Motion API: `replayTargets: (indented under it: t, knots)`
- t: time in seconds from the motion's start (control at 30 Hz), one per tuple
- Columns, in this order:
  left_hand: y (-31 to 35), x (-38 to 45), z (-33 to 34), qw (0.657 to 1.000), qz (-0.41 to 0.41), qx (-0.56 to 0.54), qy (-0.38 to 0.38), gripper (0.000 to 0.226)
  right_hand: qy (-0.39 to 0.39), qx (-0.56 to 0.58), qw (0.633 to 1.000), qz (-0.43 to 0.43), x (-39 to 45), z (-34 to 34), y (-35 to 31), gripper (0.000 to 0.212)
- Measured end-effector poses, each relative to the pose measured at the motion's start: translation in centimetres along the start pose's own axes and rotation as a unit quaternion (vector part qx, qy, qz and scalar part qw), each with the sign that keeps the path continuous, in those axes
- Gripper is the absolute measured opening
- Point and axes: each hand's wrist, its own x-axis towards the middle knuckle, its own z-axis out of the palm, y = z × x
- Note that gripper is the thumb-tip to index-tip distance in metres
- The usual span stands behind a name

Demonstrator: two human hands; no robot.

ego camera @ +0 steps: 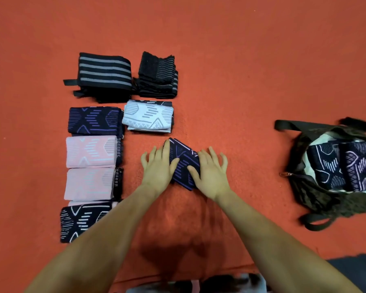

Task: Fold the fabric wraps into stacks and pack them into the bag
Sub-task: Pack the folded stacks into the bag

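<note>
I see both hands flat on a folded navy-and-purple wrap [183, 163] on the red carpet [241, 81]: left hand [157, 166] and right hand [211, 172] press its sides, fingers straight and spread. I can read no labels. Folded stacks [93, 153] lie just left; the open bag [334, 166], well right, holds two wraps [342, 166].

Soft, even overhead light; a faint shadow pools on the red carpet [199, 49] below the arms. Edges bow outward, bottom strip blurred.
</note>
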Motion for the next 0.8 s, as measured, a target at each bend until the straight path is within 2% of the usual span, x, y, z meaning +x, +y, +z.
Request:
replayTargets:
  t: [0.13, 0.23, 0.43, 0.53, 0.8]
  knots:
    - [-0.1, -0.4, 0.7, 0.998, 0.026, -0.037, 0.053, 0.068, 0.014, 0.028, 1.000, 0.002, -0.8, 0.6, -0.8, 0.065]
    - [-0.2, -0.5, 0.9, 0.993, 0.050, -0.029, 0.103, 0.056, 0.066, 0.022, 0.997, -0.014, -0.9, 0.7, -1.0, 0.051]
    - [0.9, -2.3, 0.1, 0.982, 0.095, 0.012, 0.165, 0.049, 0.140, 0.011, 0.989, -0.055, -2.5, -0.1, 0.3, 0.044]
    - [3.2, -2.7, -0.2, 0.973, 0.114, 0.011, 0.198, 0.045, 0.176, 0.033, 0.983, -0.051, -3.6, -0.9, 1.9, 0.039]
    - [12.4, -2.8, -0.7, 0.955, 0.158, 0.047, 0.245, 0.045, 0.214, 0.082, 0.973, -0.005, -6.1, -4.9, 8.7, 0.039]
